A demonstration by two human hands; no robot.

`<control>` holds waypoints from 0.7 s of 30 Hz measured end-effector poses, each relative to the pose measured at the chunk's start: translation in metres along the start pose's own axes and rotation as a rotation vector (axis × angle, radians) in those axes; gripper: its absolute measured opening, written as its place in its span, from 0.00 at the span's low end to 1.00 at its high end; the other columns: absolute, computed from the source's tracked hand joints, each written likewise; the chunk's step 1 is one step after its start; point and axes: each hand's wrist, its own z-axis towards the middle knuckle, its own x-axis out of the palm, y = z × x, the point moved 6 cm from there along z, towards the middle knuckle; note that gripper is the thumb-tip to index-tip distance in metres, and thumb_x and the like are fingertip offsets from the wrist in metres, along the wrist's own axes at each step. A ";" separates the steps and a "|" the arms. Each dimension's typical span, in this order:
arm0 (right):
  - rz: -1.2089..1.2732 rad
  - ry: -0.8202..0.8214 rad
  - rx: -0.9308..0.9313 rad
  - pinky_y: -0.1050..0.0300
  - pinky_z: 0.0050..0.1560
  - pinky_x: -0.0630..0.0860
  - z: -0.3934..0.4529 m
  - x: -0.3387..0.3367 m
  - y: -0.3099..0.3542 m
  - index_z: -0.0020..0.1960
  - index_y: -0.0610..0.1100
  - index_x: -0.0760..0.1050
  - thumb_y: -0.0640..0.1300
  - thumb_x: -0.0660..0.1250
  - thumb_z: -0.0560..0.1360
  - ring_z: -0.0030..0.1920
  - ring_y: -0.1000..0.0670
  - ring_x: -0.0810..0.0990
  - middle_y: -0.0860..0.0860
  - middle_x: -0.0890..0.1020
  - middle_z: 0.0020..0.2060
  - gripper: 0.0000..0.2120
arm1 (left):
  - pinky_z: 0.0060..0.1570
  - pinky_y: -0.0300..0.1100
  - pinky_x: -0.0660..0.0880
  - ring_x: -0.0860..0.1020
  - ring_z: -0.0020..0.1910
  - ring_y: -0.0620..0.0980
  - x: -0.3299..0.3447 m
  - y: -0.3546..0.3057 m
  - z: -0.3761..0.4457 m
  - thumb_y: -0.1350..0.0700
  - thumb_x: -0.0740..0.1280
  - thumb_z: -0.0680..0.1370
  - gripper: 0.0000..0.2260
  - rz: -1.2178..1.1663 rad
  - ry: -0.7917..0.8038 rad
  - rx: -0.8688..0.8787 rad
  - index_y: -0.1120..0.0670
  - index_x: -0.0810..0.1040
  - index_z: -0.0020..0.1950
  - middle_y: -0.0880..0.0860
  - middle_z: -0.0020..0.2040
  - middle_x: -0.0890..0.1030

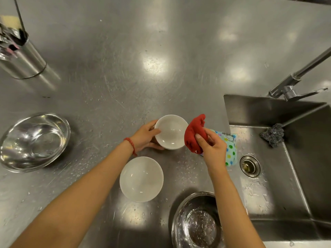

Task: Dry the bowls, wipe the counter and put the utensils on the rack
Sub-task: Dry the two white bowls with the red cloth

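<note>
My left hand [146, 136] grips a small white bowl [172, 132] by its left rim, thumb inside and fingers under it, just above the wet steel counter [111, 72]. My right hand [212, 148] holds a bunched red cloth [194, 133] right beside the bowl's right edge. A second white bowl [141, 179] stands upright on the counter nearer to me. A steel bowl [34, 142] sits at the left and another steel bowl [196, 222] with water drops at the bottom. A steel utensil holder [21, 56] with utensils stands at the far left.
A polka-dot cloth [230, 149] lies at the sink's edge under my right hand. The sink [279, 158] fills the right side, with a drain [249, 165], a steel scourer [273, 134] and a tap [297, 83]. Water drops speckle the counter.
</note>
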 end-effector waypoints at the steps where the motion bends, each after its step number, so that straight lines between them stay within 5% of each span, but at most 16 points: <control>1: -0.005 -0.002 -0.007 0.60 0.49 0.79 -0.001 0.001 0.003 0.53 0.54 0.75 0.42 0.67 0.74 0.51 0.52 0.79 0.55 0.80 0.46 0.11 | 0.34 0.51 0.81 0.76 0.52 0.56 0.001 -0.002 -0.001 0.62 0.60 0.78 0.16 0.002 -0.005 0.015 0.43 0.71 0.59 0.54 0.58 0.74; 4: -0.022 0.003 -0.055 0.65 0.46 0.79 -0.002 0.005 0.016 0.50 0.60 0.74 0.42 0.68 0.73 0.50 0.55 0.79 0.60 0.79 0.45 0.13 | 0.32 0.48 0.80 0.76 0.53 0.57 0.009 -0.017 -0.009 0.62 0.60 0.77 0.19 -0.012 0.012 0.102 0.37 0.72 0.55 0.52 0.57 0.73; 7: -0.090 -0.009 -0.108 0.65 0.48 0.78 -0.003 0.011 0.030 0.56 0.53 0.75 0.42 0.70 0.71 0.51 0.54 0.78 0.55 0.80 0.50 0.15 | 0.34 0.49 0.80 0.76 0.54 0.59 0.020 -0.031 -0.022 0.58 0.60 0.77 0.16 -0.013 0.038 0.180 0.37 0.71 0.57 0.52 0.58 0.72; 12: -0.381 -0.042 -0.263 0.68 0.49 0.68 -0.012 0.032 0.053 0.62 0.46 0.73 0.43 0.68 0.73 0.50 0.55 0.73 0.52 0.78 0.53 0.17 | 0.33 0.47 0.80 0.77 0.52 0.51 0.032 -0.040 -0.045 0.49 0.55 0.79 0.12 0.072 -0.045 0.292 0.40 0.69 0.61 0.48 0.57 0.74; 15: -0.751 0.001 -0.278 0.61 0.47 0.66 -0.020 0.052 0.054 0.63 0.43 0.70 0.43 0.63 0.76 0.52 0.47 0.75 0.44 0.76 0.56 0.16 | 0.33 0.47 0.80 0.76 0.55 0.51 0.038 -0.038 -0.056 0.51 0.54 0.79 0.12 0.113 -0.112 0.364 0.39 0.71 0.59 0.45 0.56 0.75; 18: -0.978 0.150 -0.166 0.56 0.46 0.69 -0.024 0.065 0.048 0.58 0.41 0.72 0.42 0.62 0.76 0.51 0.43 0.76 0.43 0.76 0.52 0.11 | 0.48 0.45 0.78 0.76 0.56 0.48 0.040 -0.038 -0.063 0.52 0.55 0.78 0.13 0.181 -0.200 0.430 0.43 0.72 0.61 0.46 0.57 0.76; 21: -0.742 0.492 -0.023 0.61 0.45 0.70 -0.025 0.066 0.041 0.54 0.43 0.78 0.42 0.66 0.73 0.48 0.47 0.78 0.47 0.80 0.46 0.10 | 0.52 0.42 0.76 0.76 0.57 0.48 0.040 -0.027 -0.068 0.55 0.54 0.80 0.13 0.111 -0.234 0.390 0.43 0.73 0.60 0.49 0.57 0.78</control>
